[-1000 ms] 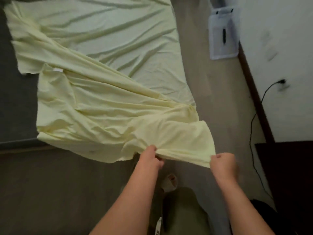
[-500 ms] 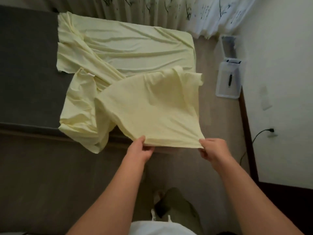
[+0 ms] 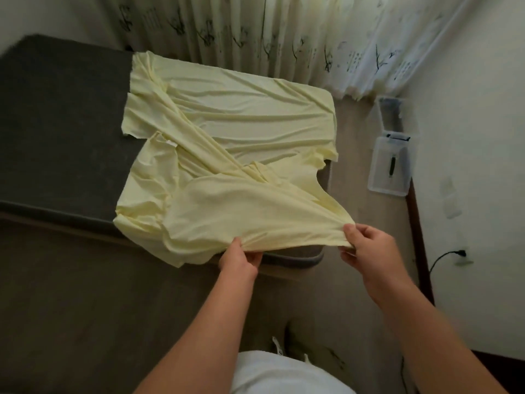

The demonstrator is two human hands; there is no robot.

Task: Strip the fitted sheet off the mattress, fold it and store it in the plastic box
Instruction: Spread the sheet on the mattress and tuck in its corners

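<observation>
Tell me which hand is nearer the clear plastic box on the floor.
Right. The right hand pinches the fitted sheet at its edge on the side toward the plastic box, which lies beyond it by the wall; the left hand grips the same edge farther away.

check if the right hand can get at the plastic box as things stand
Probably not from here: the right hand pinches the sheet, and the plastic box lies on the floor well beyond it. Bare floor lies between.
</observation>
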